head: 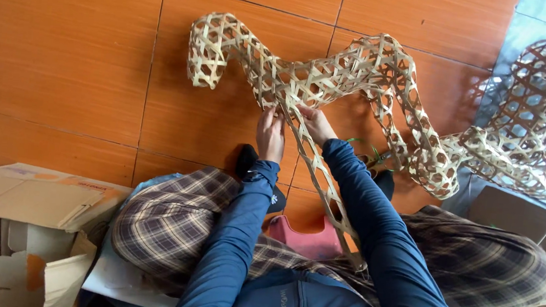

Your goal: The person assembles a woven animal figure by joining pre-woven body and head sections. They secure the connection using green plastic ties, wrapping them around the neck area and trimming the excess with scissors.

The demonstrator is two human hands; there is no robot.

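Bamboo lattice frame (334, 72) is lying on the orange tiled floor (69, 54), winding in an open hexagonal weave from a curled left end across to a second woven piece (544, 113) at the far right. A long narrow woven section is running from its middle down toward the person's lap. Left hand (270, 135) is resting on the near edge of the frame at the middle, fingers curled down onto the strips. Right hand (316, 124) is pinching strips just beside it. Judging by the closed weave along most of the length, the bulk is already formed; the work in hand is at this centre junction. Flattened cardboard boxes (20, 216) are lying near left. A pink stool (308, 240) is showing between the knees.
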